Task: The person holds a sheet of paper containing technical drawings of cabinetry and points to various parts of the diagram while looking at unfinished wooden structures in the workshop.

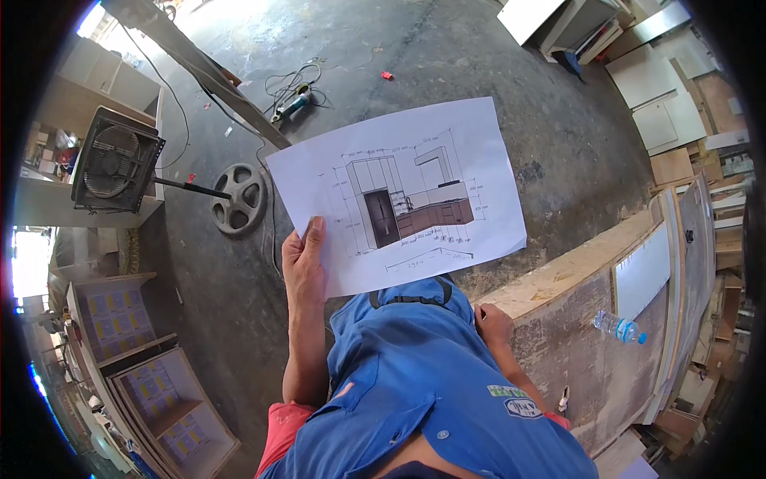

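Observation:
My left hand (306, 259) pinches the lower left corner of a white paper sheet (319, 180), thumb on top and fingers behind it. The sheet carries a printed kitchen cabinet drawing (435, 215) with dimension lines and some handwritten marks. It is held up in front of my waist, slightly tilted. My right hand (494, 326) hangs by my right side at the edge of a wooden workbench (558, 351), fingers curled. Whether anything is in those fingers I cannot make out.
On the floor lie an angle grinder (294, 104) with a coiled cord and a grey wheel-shaped base (238, 199) below a fan (116, 160). A water bottle (618, 327) lies on the workbench. Cabinet boxes (171, 399) stand at left; panels (658, 112) lean at far right.

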A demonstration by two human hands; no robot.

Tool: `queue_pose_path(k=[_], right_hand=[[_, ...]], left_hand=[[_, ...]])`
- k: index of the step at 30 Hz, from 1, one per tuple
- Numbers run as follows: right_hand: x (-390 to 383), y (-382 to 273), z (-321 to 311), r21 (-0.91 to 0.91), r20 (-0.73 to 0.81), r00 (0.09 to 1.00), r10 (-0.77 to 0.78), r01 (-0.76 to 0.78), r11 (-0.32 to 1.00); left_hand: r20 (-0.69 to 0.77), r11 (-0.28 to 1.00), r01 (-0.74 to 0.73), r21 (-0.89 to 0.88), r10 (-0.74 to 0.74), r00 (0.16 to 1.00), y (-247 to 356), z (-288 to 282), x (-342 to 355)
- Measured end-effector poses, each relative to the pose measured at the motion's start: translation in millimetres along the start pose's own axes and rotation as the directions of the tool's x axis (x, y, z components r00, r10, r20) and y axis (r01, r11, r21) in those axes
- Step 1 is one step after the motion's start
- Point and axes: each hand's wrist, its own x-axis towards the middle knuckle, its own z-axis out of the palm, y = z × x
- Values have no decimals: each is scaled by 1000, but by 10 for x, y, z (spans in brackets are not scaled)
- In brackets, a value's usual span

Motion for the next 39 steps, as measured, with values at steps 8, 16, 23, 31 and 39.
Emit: queue_pose_path(k=[8,16,23,31,39], right_hand=[[2,-16,-9,-3,-5,1000,-12,12,1000],[0,-50,-69,4,-6,1000,-10,10,1000],[0,-23,-36,19,3,1000,-19,19,1000],[12,-13,-25,16,11,1000,-10,9,1000],[23,9,-26,17,10,1000,17,-18,1000]], left_hand=[[-9,1000,4,4,-4,1000,-13,-20,-6],[18,1000,7,16,-7,1000,-25,-48,-11],[-16,1000,-5,-3,5,1000,-53,-31,5],[-30,1000,14,-22,-15,999,-34,-5,-14],[-9,1000,2,-29,-2,1000,-46,-26,-13]])
